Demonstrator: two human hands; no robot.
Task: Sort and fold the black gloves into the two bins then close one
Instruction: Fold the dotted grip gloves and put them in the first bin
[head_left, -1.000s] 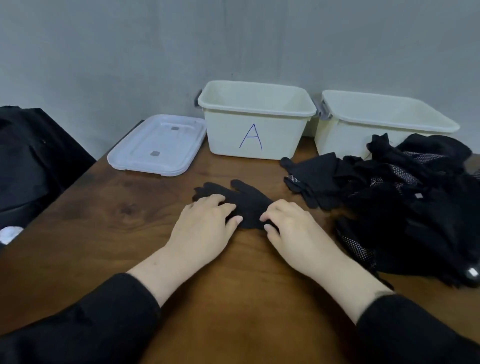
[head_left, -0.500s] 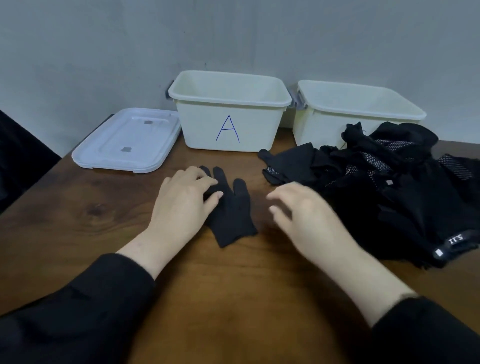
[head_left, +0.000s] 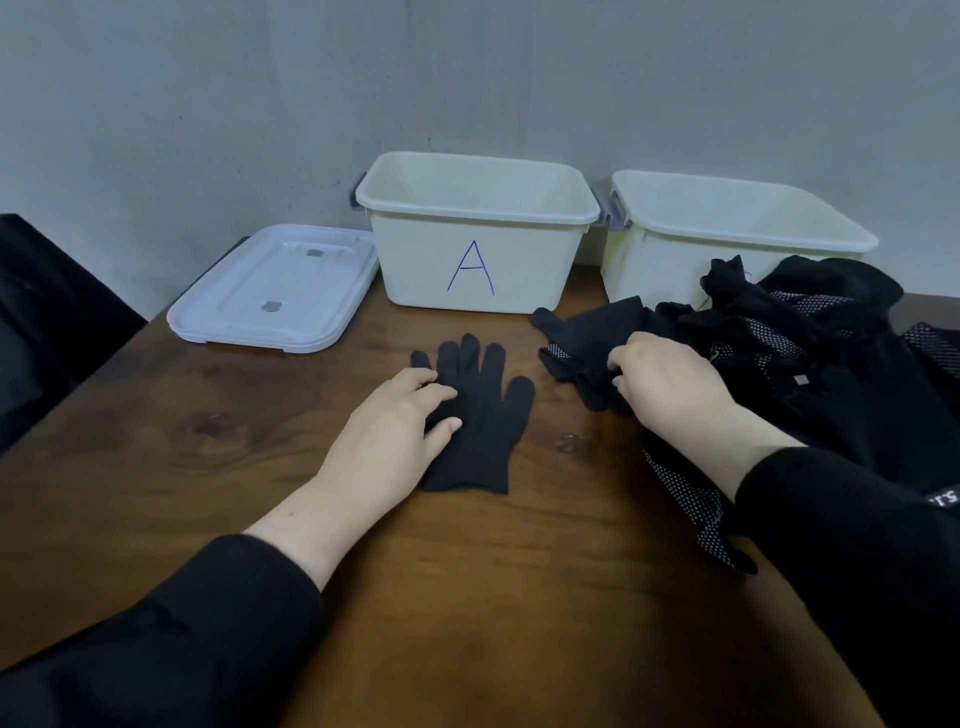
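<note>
A single black glove (head_left: 480, 415) lies flat and spread near the middle of the wooden table (head_left: 156, 426), its finger ends pointing toward the far edge and its cuff toward the person. The left hand (head_left: 387, 439) rests on the glove's left side, its fingers straight and slightly apart, pressing the cloth down without curling round it. The right hand (head_left: 670, 387) is at the near left end of the pile of black gloves (head_left: 810, 364) heaped along the table's right side; its fingers are curled and pinch a dotted glove (head_left: 582, 358) at the pile's edge. At the far edge stand two open cream bins side by side: the bin marked A (head_left: 475, 234) straight beyond the flat glove, and the second bin (head_left: 727, 223) to its right, its front partly hidden by the pile. A white lid (head_left: 275, 291) lies flat at the far left, just beside the bin marked A. Both forearms wear black sleeves.
</note>
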